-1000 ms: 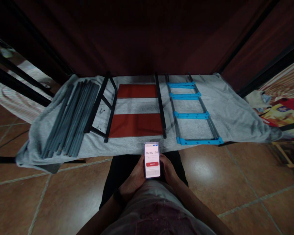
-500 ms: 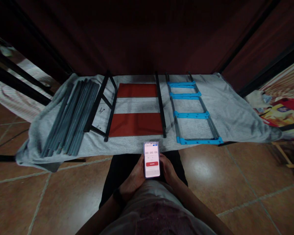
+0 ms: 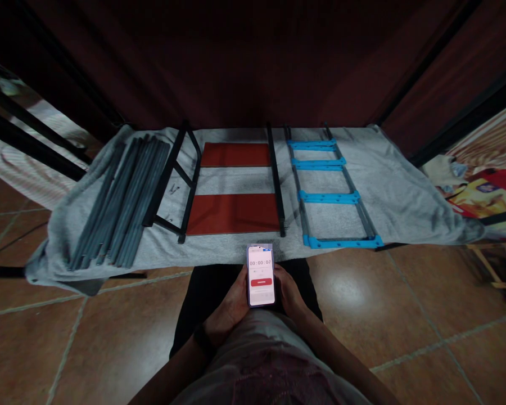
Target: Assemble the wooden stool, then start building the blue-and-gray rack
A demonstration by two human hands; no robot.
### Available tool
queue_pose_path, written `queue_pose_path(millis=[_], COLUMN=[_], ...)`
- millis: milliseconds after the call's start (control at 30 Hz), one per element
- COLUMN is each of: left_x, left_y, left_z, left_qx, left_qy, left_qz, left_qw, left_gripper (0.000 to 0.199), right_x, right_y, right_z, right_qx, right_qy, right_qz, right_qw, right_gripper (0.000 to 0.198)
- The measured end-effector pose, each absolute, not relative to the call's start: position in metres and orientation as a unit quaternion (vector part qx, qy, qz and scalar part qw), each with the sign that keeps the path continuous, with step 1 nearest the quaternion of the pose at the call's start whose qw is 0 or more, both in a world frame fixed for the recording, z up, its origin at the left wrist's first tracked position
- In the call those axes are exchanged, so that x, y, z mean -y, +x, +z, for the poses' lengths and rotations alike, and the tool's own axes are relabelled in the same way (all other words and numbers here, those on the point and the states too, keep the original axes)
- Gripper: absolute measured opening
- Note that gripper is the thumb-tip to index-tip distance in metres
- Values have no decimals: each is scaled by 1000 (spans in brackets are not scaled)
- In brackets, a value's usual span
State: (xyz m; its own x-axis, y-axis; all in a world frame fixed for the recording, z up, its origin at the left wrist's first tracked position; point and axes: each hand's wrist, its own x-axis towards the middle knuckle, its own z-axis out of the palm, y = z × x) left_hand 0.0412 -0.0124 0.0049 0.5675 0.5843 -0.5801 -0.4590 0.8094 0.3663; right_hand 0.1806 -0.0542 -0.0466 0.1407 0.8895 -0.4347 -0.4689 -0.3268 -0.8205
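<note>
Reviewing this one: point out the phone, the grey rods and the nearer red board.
Phone (image 3: 261, 274): head view, middle of its lit screen.
Grey rods (image 3: 129, 202): head view, about midway along the bundle.
Nearer red board (image 3: 233, 214): head view, middle of its upper face.

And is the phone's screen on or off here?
On: the phone's screen is lit, showing 00:00:07 above a red button.

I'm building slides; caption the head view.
Left hand and right hand hold a smartphone near grey tubes, black frame, red panels and blue crossbars on cloth.
</note>
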Motion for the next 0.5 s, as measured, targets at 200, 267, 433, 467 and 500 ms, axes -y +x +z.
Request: queue_pose_path(millis=[200,267,433,467,500], left_x=[13,12,11,11,11], left_y=[42,42,44,44,45], left_z=[-1,0,1,2,2], left_qx=[-347,-348,-351,-345,-338], left_qy=[77,78,92,99,111], left_qz=[279,278,304,304,305], left_qw=[892,892,881,882,883], left_gripper=[38,36,36,37,37], right_x=[55,55,54,54,54], right_y=[181,181,181,181,181], right_z=[-50,-49,-47,-47,-47], right_qx=[198,194,199,199,198], right_qy=[-531,-538,-533,-530,-528], right_qz=[622,619,622,623,624], right_qw=[541,538,538,539,540], right_gripper=[40,40,38,38,38])
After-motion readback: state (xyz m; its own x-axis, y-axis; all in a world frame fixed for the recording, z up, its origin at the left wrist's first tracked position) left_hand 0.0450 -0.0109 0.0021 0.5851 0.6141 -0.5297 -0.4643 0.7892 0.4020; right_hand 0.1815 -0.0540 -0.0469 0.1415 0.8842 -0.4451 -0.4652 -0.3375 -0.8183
